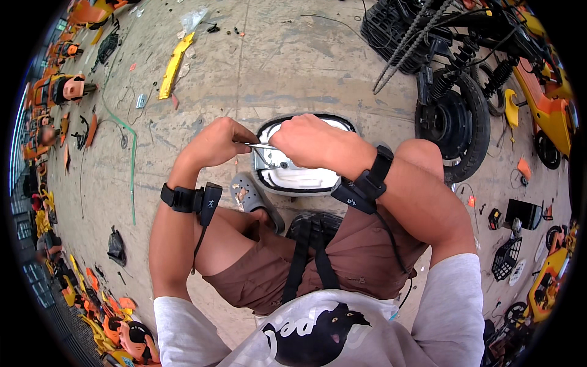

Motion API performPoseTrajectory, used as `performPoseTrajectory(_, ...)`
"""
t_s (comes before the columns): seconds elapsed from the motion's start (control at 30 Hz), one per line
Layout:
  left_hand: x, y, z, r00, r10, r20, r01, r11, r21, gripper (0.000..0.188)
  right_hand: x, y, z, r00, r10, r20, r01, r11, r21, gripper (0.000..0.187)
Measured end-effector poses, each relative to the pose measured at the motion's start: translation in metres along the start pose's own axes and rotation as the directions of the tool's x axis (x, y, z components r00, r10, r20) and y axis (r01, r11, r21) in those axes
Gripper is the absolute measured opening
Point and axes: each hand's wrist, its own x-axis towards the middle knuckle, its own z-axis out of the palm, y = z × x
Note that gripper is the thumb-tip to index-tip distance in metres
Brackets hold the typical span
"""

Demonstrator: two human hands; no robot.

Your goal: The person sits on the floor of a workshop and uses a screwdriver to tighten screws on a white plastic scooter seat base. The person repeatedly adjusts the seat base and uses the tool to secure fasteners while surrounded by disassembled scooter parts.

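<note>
The seat [306,178], or what looks like one, lies white side up in front of the person, just beyond the knees; what bears it from below is hidden. It is likely light for its bulk, with a stiff white shell that may be smooth and a little slippery. The black rim looks softer and should give some grip. The best hold is probably at opposite sides of that rim, fingers under the edge; a thin shell could crack if bent hard.

The left hand [214,144] pinches a slim metal tool [260,147] between thumb and fingers at the seat's left end. The tool looks rigid and slick, so a firm hold well back from its end should suit. The right hand [312,140] is curled over the seat; its fingertips are hidden, so whether it grasps anything cannot be told.

The floor [275,73] is worn, stained concrete. A yellow strip [175,66] and a clear bag [193,19] lie ahead to the left, a green strap [134,165] nearer. A black wheel [452,125] stands at the right, and orange scooters [64,90] line the left side.
</note>
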Motion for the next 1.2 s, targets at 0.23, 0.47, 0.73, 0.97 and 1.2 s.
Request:
performPoseTrajectory(0.23,-0.0005,0.0008,-0.0002,1.000,0.008,-0.014,-0.008,1.000,-0.002,0.026,0.0029,0.0022,0.0034,1.000,-0.003,0.012,0.003,1.000,-0.017,0.015)
performPoseTrajectory(0.47,-0.0012,0.0024,-0.0012,1.000,0.010,-0.012,-0.009,1.000,0.011,0.026,0.0041,0.0031,0.0060,1.000,-0.004,0.001,0.004,1.000,-0.019,0.018)
performPoseTrajectory(0.73,-0.0027,0.0008,-0.0013,1.000,-0.004,-0.019,0.004,1.000,0.018,0.026,0.0044,0.0033,0.0057,1.000,-0.007,-0.009,0.007,1.000,-0.013,0.018)
performPoseTrajectory(0.97,-0.0030,0.0044,-0.0021,0.999,-0.028,-0.029,0.027,1.000,-0.013,0.025,0.0034,0.0031,0.0051,1.000,0.002,-0.026,-0.001,1.000,0.018,0.019)
performPoseTrajectory(1.2,-0.0037,0.0024,-0.0023,0.999,-0.032,-0.039,0.031,0.999,-0.040,0.026,0.0030,0.0019,0.0022,1.000,0.001,-0.022,0.000,1.000,0.011,0.019)
